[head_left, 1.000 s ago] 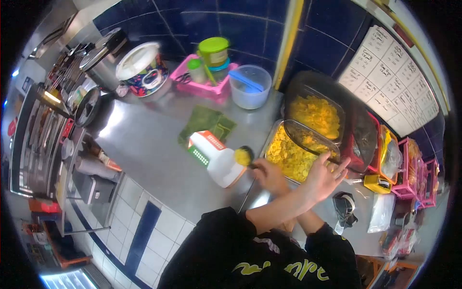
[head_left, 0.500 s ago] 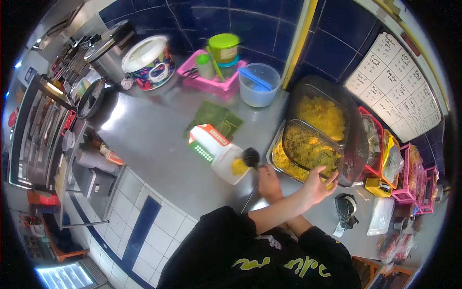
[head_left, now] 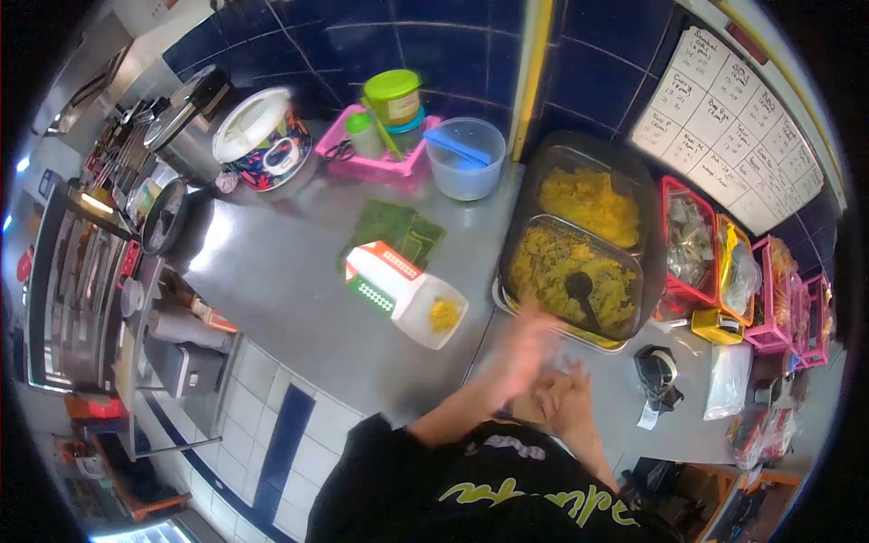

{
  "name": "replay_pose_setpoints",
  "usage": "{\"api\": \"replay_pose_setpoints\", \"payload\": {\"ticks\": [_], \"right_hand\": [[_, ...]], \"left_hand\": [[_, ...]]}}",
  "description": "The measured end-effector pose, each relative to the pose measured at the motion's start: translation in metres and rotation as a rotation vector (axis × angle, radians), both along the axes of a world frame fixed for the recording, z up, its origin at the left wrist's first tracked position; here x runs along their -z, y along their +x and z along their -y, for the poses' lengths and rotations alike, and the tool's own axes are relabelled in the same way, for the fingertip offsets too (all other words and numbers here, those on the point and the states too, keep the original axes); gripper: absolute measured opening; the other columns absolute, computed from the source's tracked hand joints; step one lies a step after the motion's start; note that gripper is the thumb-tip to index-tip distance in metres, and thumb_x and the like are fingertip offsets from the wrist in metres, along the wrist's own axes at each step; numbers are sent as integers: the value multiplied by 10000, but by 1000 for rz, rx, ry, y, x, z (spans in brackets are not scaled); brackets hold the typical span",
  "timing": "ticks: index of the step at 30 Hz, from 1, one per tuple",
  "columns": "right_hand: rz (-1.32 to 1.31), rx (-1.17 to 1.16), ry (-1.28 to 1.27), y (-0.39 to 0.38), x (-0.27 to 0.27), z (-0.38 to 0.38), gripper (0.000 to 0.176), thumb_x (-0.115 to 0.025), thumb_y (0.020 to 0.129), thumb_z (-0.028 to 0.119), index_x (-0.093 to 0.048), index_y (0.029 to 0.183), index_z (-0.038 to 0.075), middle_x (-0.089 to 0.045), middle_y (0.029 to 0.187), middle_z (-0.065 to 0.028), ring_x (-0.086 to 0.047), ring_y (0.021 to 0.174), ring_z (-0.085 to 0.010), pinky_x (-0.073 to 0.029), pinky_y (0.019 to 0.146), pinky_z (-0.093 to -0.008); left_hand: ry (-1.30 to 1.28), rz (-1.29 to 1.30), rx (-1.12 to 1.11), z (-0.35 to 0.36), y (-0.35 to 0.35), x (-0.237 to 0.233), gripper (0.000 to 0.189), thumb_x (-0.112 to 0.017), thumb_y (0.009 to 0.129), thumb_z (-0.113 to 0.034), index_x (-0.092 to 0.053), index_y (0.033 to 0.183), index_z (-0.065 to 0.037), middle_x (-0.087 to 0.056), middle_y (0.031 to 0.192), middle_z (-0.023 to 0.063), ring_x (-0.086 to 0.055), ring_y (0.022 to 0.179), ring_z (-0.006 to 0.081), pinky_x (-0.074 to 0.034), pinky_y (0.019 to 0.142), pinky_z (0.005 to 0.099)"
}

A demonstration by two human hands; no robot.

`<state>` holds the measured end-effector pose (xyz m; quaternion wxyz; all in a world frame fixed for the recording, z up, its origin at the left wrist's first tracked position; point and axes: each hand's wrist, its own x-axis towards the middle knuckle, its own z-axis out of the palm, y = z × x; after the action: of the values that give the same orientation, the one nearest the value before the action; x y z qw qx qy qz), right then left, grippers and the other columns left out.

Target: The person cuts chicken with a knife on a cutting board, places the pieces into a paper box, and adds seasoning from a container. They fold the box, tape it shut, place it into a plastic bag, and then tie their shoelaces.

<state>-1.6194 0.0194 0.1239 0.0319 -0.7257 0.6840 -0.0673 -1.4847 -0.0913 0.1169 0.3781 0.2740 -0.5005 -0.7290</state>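
Observation:
My left hand (head_left: 529,339), smeared by motion, is over the near edge of the food trays; its fingers are too blurred to read. Close beside it, nearer my body, my right hand (head_left: 563,398) is raised with fingers apart and nothing visible in them. A black spoon (head_left: 587,299) rests in the crumbly yellow food (head_left: 548,267) of the nearer tray. Larger yellow pieces (head_left: 588,208) fill the farther tray. Left of my hands lies an unfolded white paper food box (head_left: 412,308) with red and green printing, holding a small yellow mound (head_left: 444,315).
Green leaf pieces (head_left: 394,233) lie behind the paper box. A pink basket (head_left: 389,167) and a clear tub (head_left: 466,163) stand along the wall, with a flower-patterned pot (head_left: 272,154) to their left. On the right are a red basket (head_left: 668,231) and a tape dispenser (head_left: 656,376).
My right hand has let go of the black spoon, which now lies in the nearer tray. My left hand has left the tray's right edge and moved left; my arms are no longer crossed.

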Motion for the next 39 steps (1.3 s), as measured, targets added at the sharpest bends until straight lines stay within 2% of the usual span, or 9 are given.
{"api": "replay_pose_setpoints", "payload": {"ticks": [1, 4, 6, 17, 22, 25, 32, 33, 39], "right_hand": [[13, 11, 6, 6, 3, -1, 364, -583, 818, 196, -531, 1152, 60, -531, 1150, -188, -497, 1087, -355, -398, 940, -370], [697, -130, 87, 29, 14, 11, 357, -623, 797, 164, -539, 1131, 70, -522, 1150, -189, -532, 1029, -348, -439, 878, -369], [712, -207, 94, 54, 23, 39, 362, -643, 781, 125, -532, 1116, 45, -524, 1132, -190, -550, 987, -349, -461, 834, -370], [1046, -364, 148, 158, 65, 75, 532, -691, 708, 155, -431, 1156, 32, -495, 1064, -168, -547, 968, -338, -470, 810, -382], [749, -851, 348, 120, 75, 40, 448, -707, 682, 130, -480, 1056, 34, -509, 1050, -141, -557, 942, -322, -477, 805, -406], [649, -834, 170, 97, 82, 20, 373, -719, 679, 122, -515, 979, 38, -534, 986, -134, -575, 889, -315, -494, 750, -390], [902, 192, 279, 93, 59, 19, 311, -723, 754, 237, -567, 853, -14, -596, 856, -163, -606, 691, -217, -479, 564, -328], [893, 285, 501, 94, 53, 26, 498, -681, 785, 355, -523, 1075, -17, -570, 1020, -234, -618, 830, -349, -502, 757, -390], [991, 56, 162, 96, 83, 38, 541, -698, 750, 150, -438, 1198, -8, -455, 1203, -210, -500, 1070, -326, -401, 947, -374]], "left_hand": [[465, -295, -390, 9, 23, 11, 457, -502, 870, -154, -349, 1285, -37, -415, 1254, 81, -401, 1186, 194, -344, 996, 341], [-324, 635, -1144, 55, 124, 34, 746, -615, 847, -199, -152, 1396, 0, -167, 1434, 172, -327, 1242, 226, -354, 977, 341], [-163, 638, -1388, 92, 180, 105, 609, -667, 813, -177, -362, 1281, 65, -512, 1174, 156, -516, 1036, 211, -436, 839, 314], [-374, 695, -412, -54, 211, 38, 329, -675, 698, 33, -572, 1006, -19, -580, 903, 100, -604, 827, 213, -487, 687, 305], [-296, 639, -457, -39, 220, 27, 402, -715, 597, 43, -585, 959, -74, -580, 959, 110, -580, 950, 208, -452, 803, 334], [-817, 701, 543, -19, 209, 24, 405, -789, 523, -99, -604, 883, -112, -601, 905, 56, -567, 866, 243, -451, 785, 322], [-116, 1080, 80, -18, 209, 37, 416, -808, 616, -240, -616, 942, -66, -612, 825, 67, -608, 869, 214, -479, 749, 332], [39, 1078, 121, -20, 212, 57, 440, -797, 646, -271, -605, 976, -53, -616, 838, 82, -611, 868, 216, -481, 755, 326], [15, 914, -50, -17, 201, 63, 507, -761, 706, -302, -561, 1081, -26, -613, 974, 128, -606, 925, 222, -483, 768, 310]]}}
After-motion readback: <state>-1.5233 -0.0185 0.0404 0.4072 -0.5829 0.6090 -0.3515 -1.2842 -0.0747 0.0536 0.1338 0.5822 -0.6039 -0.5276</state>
